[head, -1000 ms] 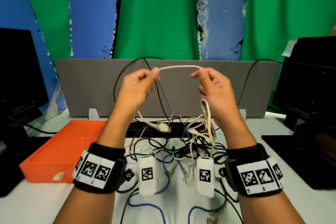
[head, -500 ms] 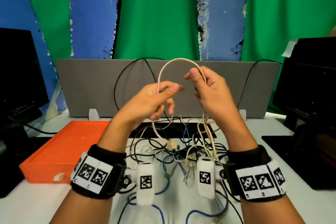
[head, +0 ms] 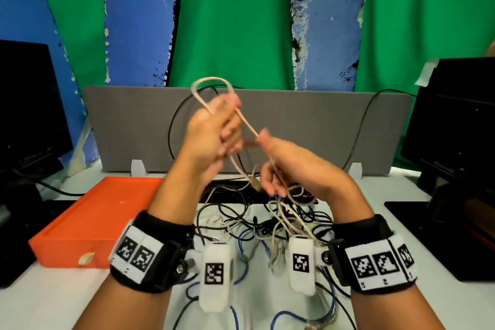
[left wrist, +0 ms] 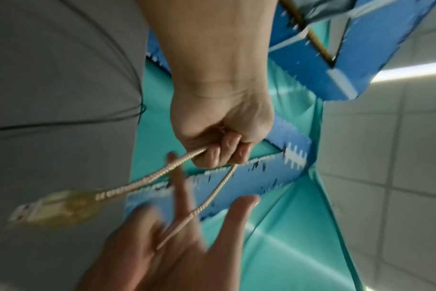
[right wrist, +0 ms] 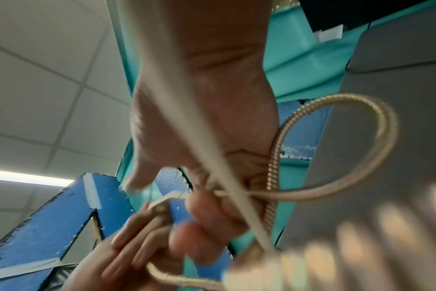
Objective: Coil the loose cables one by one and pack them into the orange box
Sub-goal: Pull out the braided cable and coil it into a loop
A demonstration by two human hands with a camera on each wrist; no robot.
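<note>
While loose cables (head: 267,222) lie tangled at the table's near middle, right hand (head: 289,166) pinches the braided cable (head: 247,126), left hand (head: 211,131) grips its loop; orange box (head: 93,217) near left edge

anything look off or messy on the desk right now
Yes: a tangled pile of loose cables sprawls between the wrists, none coiled. The orange box looks empty. Both hands work one braided cable into a loop.

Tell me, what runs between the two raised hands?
A taut stretch of the gold braided cable links the left hand and right hand, seen in the head view.
</note>
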